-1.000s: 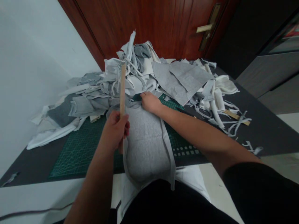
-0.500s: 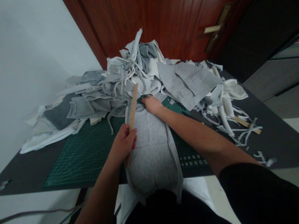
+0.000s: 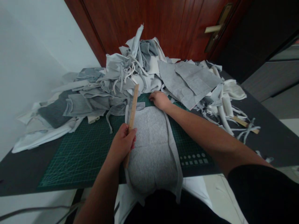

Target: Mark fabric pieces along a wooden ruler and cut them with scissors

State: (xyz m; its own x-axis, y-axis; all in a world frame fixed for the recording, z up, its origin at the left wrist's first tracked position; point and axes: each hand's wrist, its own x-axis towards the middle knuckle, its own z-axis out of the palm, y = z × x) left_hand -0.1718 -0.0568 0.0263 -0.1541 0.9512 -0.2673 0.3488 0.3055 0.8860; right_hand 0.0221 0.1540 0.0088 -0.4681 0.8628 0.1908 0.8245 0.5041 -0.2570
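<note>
A piece of grey knit fabric [image 3: 151, 149] lies lengthwise on the green cutting mat [image 3: 81, 149], its near end hanging over the table edge against my body. My left hand [image 3: 123, 140] is closed around a wooden ruler [image 3: 133, 113], which lies along the fabric's left edge. At the far right corner of the fabric is my right hand [image 3: 160, 101], its fingers curled down toward the mat. Whatever those fingers may hold is hidden. A narrow grey strip [image 3: 140, 106] lies by the fabric's far edge, left of my right hand.
A heap of grey and white fabric scraps [image 3: 140, 67] spreads across the back of the table, below a wooden door [image 3: 163, 28]. Flat grey pieces [image 3: 189, 81] top it on the right. A second ruler [image 3: 245, 124] lies among cut strips at right.
My right hand has moved rightward along the fabric's far edge, uncovering the narrow grey strip. My left hand and the ruler have stayed nearly in place.
</note>
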